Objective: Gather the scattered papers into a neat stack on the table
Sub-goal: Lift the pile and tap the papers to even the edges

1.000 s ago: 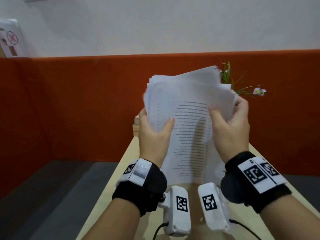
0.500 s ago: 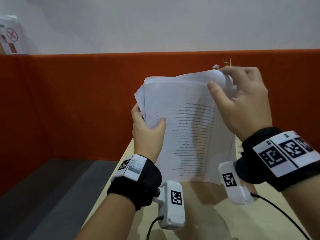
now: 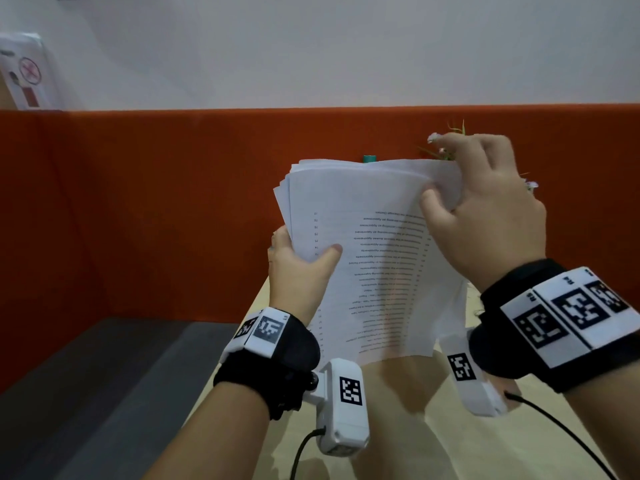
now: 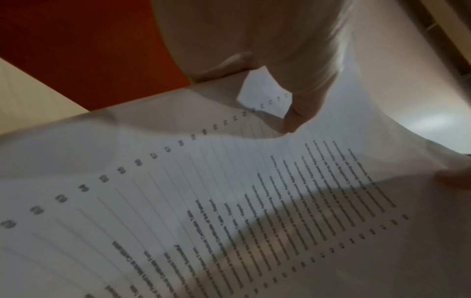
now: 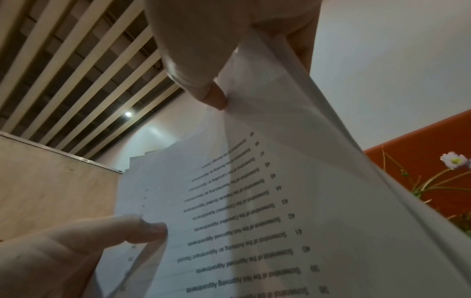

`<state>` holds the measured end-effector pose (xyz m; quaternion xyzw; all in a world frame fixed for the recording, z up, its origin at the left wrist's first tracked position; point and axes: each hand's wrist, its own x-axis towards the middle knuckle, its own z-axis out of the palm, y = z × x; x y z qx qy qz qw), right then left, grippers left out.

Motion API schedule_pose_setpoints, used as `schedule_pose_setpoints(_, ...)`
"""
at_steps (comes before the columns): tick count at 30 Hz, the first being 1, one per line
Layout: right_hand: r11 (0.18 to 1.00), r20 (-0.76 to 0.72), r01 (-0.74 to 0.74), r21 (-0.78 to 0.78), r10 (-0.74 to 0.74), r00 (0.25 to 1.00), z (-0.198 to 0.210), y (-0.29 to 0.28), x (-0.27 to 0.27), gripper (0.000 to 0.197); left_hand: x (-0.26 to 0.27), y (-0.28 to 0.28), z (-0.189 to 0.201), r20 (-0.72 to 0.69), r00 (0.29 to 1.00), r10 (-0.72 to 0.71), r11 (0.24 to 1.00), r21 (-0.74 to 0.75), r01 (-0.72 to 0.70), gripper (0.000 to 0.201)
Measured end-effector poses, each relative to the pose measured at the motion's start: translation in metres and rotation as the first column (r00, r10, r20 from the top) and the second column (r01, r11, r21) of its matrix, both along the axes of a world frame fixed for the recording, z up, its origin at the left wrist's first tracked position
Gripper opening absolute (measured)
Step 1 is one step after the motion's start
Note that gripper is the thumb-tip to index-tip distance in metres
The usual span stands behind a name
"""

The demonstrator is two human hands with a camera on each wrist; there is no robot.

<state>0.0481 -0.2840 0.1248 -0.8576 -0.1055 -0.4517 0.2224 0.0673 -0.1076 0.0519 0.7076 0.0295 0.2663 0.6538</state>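
Papers [image 3: 374,265], a thick bundle of thin white printed sheets, held upright in the air above the pale wooden table [image 3: 540,441], printed lines upside down toward the head camera. Bottom edge hanging free, clear of the table surface. Sheets not squared: edges fanned at the upper left corner, top right corner bent over and curled.

Compared with half a second ago, bundle a little lower against the orange padded partition [image 3: 138,209], and a small green object [image 3: 370,158] now peeking over its top edge. Grips unchanged.

Left hand [image 3: 298,271] clamped on the left edge of the bundle, thumb flat across the front sheet, fingers behind. In the left wrist view, thumb tip pressing a soft dent into the paper.

Right hand [image 3: 485,209] pinching the top right corner, thumb in front, fingers curled over the top and behind. In the right wrist view, front sheets peeled slightly away from the rest at that corner.

Black wrist straps with white coded tags on both arms. Behind the right hand, thin green stems with a small pale flower [image 5: 454,160].
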Motion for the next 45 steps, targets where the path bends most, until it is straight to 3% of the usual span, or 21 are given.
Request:
schedule_pose_setpoints(6,0.986,0.053,0.082,-0.142,-0.075,0.996,0.0,0.004,-0.002,0.058,-0.009,-0.002,0.0,-0.029,0.995,-0.093,0.993,-0.074,0.09,0.035)
schedule_pose_setpoints(10,0.933,0.063,0.199,-0.3,-0.189,0.98,0.002,0.011,0.0,0.063,-0.011,-0.002,0.0,-0.035,0.99,-0.14,0.982,-0.13,0.134,0.027)
schedule_pose_setpoints(16,0.895,0.027,0.167,-0.414,-0.171,0.985,0.003,0.024,0.001,0.074,-0.011,-0.001,0.0,-0.036,0.983,-0.182,0.98,-0.093,0.178,0.011)
schedule_pose_setpoints(20,0.894,-0.003,0.134,-0.428,-0.15,0.989,0.0,0.028,0.002,0.065,-0.012,0.0,0.0,-0.009,0.981,-0.192,0.979,-0.073,0.19,0.018)
schedule_pose_setpoints(24,0.956,0.094,0.159,-0.248,-0.14,0.986,-0.001,0.018,0.012,0.066,-0.008,0.004,0.0,0.039,0.986,-0.159,0.983,-0.081,0.162,0.012)
schedule_pose_setpoints(27,0.961,-0.032,0.212,0.176,-0.21,0.977,-0.004,-0.008,0.017,0.099,-0.003,0.01,0.005,0.116,0.986,-0.116,0.978,-0.157,0.134,0.016)
schedule_pose_setpoints(29,0.839,-0.211,0.08,0.538,0.042,0.977,-0.015,-0.022,0.023,0.115,-0.001,0.014,0.011,0.149,0.981,-0.123,0.967,-0.204,0.153,0.019)
schedule_pose_setpoints(31,0.65,-0.269,-0.074,0.756,0.412,0.871,-0.033,-0.027,0.029,0.106,0.001,0.015,0.015,0.157,0.975,-0.154,0.961,-0.204,0.185,0.019)
schedule_pose_setpoints(33,0.557,-0.232,-0.142,0.818,0.547,0.804,-0.048,-0.025,0.034,0.067,0.002,0.012,0.017,0.161,0.972,-0.173,0.961,-0.189,0.203,0.016)
schedule_pose_setpoints(36,0.524,-0.11,-0.217,0.824,0.523,0.845,-0.061,-0.015,0.033,0.032,0.001,0.006,0.016,0.205,0.97,-0.133,0.975,-0.149,0.165,0.014)
schedule_pose_setpoints(41,0.494,-0.02,-0.239,0.836,0.462,0.887,-0.08,-0.001,0.028,0.021,0.003,0.002,0.006,0.256,0.966,0.044,0.994,-0.111,-0.015,0.035)
schedule_pose_setpoints(45,0.454,-0.008,-0.194,0.87,0.406,0.914,-0.098,-0.002,0.031,0.029,0.003,-0.002,-0.003,0.205,0.969,0.14,0.981,-0.164,-0.107,0.03)
